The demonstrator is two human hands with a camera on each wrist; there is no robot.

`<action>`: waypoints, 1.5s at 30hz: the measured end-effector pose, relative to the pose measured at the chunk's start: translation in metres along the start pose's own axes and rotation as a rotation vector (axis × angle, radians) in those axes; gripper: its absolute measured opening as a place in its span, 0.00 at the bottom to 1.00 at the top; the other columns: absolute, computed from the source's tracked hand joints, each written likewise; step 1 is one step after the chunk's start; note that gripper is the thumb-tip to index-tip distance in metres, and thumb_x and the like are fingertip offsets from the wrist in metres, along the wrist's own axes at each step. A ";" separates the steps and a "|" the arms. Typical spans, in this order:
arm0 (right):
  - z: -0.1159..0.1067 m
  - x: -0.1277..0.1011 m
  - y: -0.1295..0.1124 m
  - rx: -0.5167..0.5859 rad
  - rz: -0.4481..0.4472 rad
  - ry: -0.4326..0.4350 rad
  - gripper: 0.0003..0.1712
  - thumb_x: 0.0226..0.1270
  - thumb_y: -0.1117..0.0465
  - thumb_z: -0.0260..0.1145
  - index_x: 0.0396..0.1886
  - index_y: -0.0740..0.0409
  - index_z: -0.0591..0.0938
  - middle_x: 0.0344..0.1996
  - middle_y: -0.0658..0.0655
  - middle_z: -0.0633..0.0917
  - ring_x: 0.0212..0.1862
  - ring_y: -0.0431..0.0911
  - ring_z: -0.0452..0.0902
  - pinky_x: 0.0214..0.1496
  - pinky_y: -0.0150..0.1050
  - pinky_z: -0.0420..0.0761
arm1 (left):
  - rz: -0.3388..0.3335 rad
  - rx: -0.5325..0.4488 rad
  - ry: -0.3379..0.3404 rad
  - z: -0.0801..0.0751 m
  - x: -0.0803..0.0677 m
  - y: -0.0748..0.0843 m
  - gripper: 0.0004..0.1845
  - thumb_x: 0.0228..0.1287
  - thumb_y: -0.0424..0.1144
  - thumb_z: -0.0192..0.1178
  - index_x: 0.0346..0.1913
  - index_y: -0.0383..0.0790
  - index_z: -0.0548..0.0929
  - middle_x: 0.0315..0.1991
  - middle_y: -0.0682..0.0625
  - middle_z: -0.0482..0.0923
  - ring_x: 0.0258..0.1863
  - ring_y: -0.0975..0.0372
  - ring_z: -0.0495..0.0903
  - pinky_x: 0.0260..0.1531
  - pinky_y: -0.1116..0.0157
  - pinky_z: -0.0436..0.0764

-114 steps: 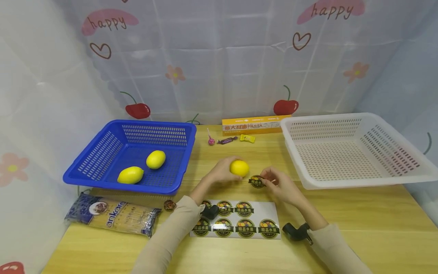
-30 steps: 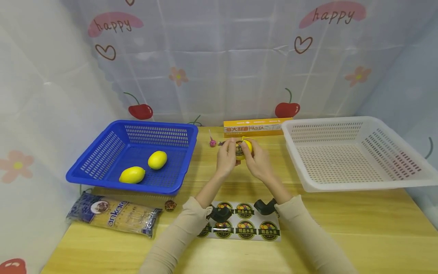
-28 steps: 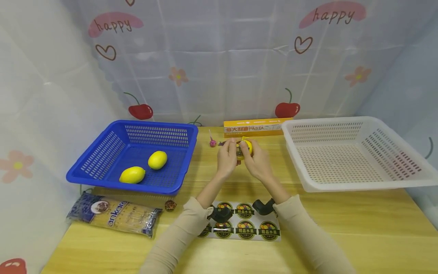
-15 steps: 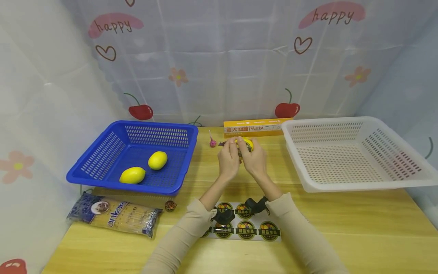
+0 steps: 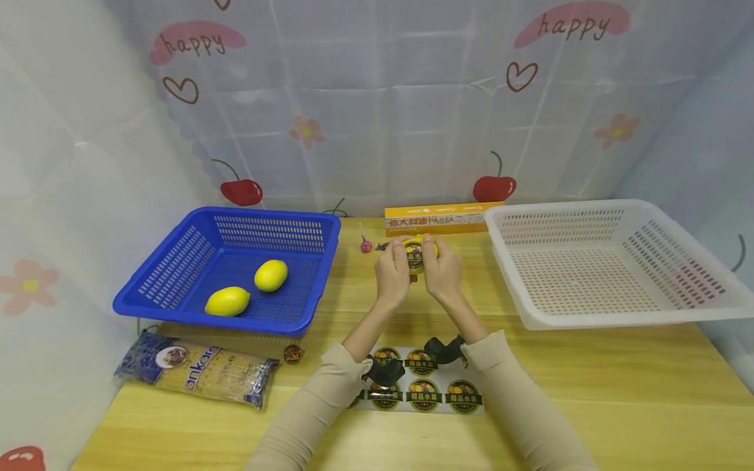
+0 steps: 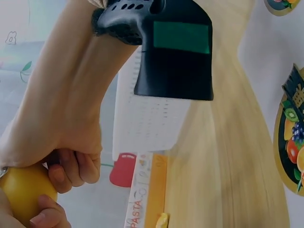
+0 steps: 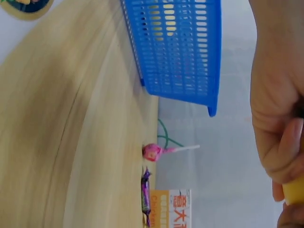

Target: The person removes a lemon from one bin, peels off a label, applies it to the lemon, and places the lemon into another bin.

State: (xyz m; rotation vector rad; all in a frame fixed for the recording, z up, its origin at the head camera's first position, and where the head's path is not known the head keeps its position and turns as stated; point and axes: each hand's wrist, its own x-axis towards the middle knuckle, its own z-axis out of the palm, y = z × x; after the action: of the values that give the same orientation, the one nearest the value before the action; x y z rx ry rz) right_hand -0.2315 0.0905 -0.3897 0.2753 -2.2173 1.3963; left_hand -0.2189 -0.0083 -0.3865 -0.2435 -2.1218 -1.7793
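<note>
Both hands hold one lemon (image 6: 28, 192) above the table, in front of the pasta box. My left hand (image 5: 393, 275) grips its left side and my right hand (image 5: 444, 271) its right side, with curled fingers. A round dark fruit sticker (image 5: 415, 257) lies on the lemon's near face, between the thumbs. Only a small part of the lemon shows in the right wrist view. Below the forearms is a white sheet of fruit stickers (image 5: 443, 370), partly covered by the wrist cameras. Two more lemons lie in the blue basket (image 5: 294, 326) at the left.
A white basket (image 5: 624, 320) stands at the right. At the back are a pasta box (image 5: 436, 222), a pink lollipop (image 5: 366, 246) and a purple-wrapped candy (image 7: 146, 197). A pasta bag (image 5: 197, 369) and a small brown ball (image 5: 293, 354) lie at the front left.
Earlier, the left hand held the lemon and the right hand pinched the loose sticker. Both hands then moved back together, the sticker now on the lemon. Most recently the thumbs spread apart, uncovering it.
</note>
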 end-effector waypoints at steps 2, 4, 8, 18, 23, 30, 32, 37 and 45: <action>-0.001 0.001 0.001 0.003 -0.024 -0.013 0.25 0.71 0.54 0.41 0.26 0.67 0.76 0.12 0.56 0.71 0.14 0.40 0.59 0.14 0.33 0.61 | -0.017 -0.006 0.000 0.000 0.000 0.000 0.23 0.74 0.39 0.31 0.49 0.31 0.77 0.26 0.38 0.77 0.13 0.59 0.74 0.12 0.61 0.79; -0.003 0.002 0.002 0.014 -0.039 -0.023 0.25 0.71 0.54 0.40 0.23 0.66 0.74 0.14 0.57 0.71 0.16 0.41 0.61 0.16 0.33 0.62 | -0.037 -0.015 0.001 -0.001 0.000 0.000 0.23 0.74 0.40 0.31 0.49 0.31 0.77 0.29 0.37 0.78 0.14 0.61 0.74 0.13 0.60 0.80; -0.005 0.004 0.003 0.032 -0.040 -0.053 0.23 0.72 0.56 0.37 0.20 0.62 0.69 0.14 0.57 0.70 0.16 0.40 0.61 0.16 0.32 0.63 | -0.058 -0.001 0.001 -0.002 0.002 0.003 0.23 0.73 0.40 0.31 0.49 0.32 0.78 0.30 0.38 0.78 0.13 0.65 0.73 0.13 0.62 0.80; -0.019 0.008 -0.018 0.238 0.313 -0.288 0.34 0.75 0.41 0.34 0.47 0.67 0.74 0.16 0.59 0.76 0.12 0.41 0.69 0.13 0.33 0.71 | -0.058 0.106 -0.082 -0.012 0.009 0.013 0.25 0.75 0.40 0.30 0.50 0.30 0.78 0.30 0.38 0.79 0.11 0.62 0.74 0.13 0.63 0.80; -0.026 0.011 -0.027 0.325 0.409 -0.363 0.32 0.73 0.41 0.44 0.49 0.67 0.72 0.23 0.57 0.76 0.15 0.41 0.70 0.17 0.31 0.73 | 0.020 0.158 -0.136 -0.020 0.008 0.020 0.24 0.76 0.39 0.32 0.42 0.25 0.78 0.19 0.40 0.76 0.11 0.52 0.76 0.09 0.70 0.74; -0.048 0.021 -0.025 0.328 0.490 -0.440 0.32 0.74 0.42 0.43 0.54 0.69 0.68 0.31 0.58 0.76 0.17 0.39 0.70 0.20 0.29 0.73 | -0.040 0.240 -0.284 -0.067 0.009 0.036 0.15 0.72 0.36 0.47 0.48 0.30 0.81 0.32 0.39 0.81 0.10 0.62 0.74 0.09 0.71 0.68; -0.059 0.026 -0.026 0.293 0.487 -0.452 0.34 0.74 0.42 0.43 0.57 0.70 0.66 0.34 0.61 0.76 0.19 0.39 0.72 0.21 0.29 0.74 | -0.058 0.283 -0.329 -0.088 0.010 0.043 0.15 0.70 0.37 0.50 0.50 0.30 0.80 0.36 0.39 0.81 0.12 0.61 0.75 0.12 0.69 0.72; -0.090 0.042 -0.026 0.178 0.478 -0.458 0.37 0.73 0.40 0.41 0.60 0.71 0.62 0.41 0.64 0.73 0.23 0.39 0.74 0.25 0.29 0.76 | -0.028 0.468 -0.391 -0.143 0.020 0.056 0.15 0.68 0.39 0.53 0.49 0.31 0.80 0.36 0.39 0.82 0.20 0.55 0.79 0.19 0.66 0.77; -0.141 0.079 -0.005 0.140 0.539 -0.403 0.46 0.70 0.36 0.40 0.68 0.72 0.52 0.40 0.59 0.70 0.22 0.36 0.74 0.26 0.28 0.77 | -0.171 0.663 -0.538 -0.220 0.058 0.045 0.20 0.69 0.44 0.53 0.54 0.31 0.76 0.37 0.36 0.81 0.23 0.59 0.77 0.21 0.65 0.76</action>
State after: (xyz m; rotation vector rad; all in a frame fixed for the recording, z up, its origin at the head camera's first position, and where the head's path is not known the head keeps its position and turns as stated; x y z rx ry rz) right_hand -0.2535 0.2205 -0.2960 -0.0042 -2.6533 1.9222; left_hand -0.2202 -0.2200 -0.2917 -0.3985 -3.0558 -1.0501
